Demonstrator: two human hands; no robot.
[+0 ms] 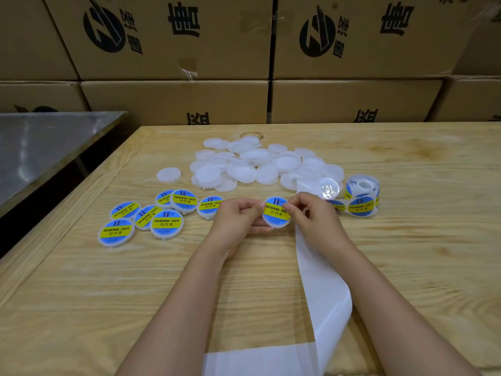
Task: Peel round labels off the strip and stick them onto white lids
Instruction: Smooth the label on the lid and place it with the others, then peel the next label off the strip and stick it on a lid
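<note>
Both hands meet above the middle of the wooden worktop (81,280), seen from my head camera. My left hand (238,217) curls its fingers under a white lid (279,226) and lays its thumb on the lid's left edge. My right hand (315,217) pinches the right edge of the round label (275,210), blue with a yellow band, which lies across the top of that lid. I cannot tell whether the label is pressed fully down. The bare backing strip (320,280) runs out from under my right wrist toward me and bends across the near edge. Just right of my right hand stands the roll (360,207) of labels. Beyond my hands lies a pile of bare white lids (260,166), with one single lid (168,175) apart at its left. Seven labelled lids (166,223) lie left of my left hand, some overlapping. Printed cardboard boxes (176,99) are stacked behind the worktop, and a metal table (40,147) stands at the left.
</note>
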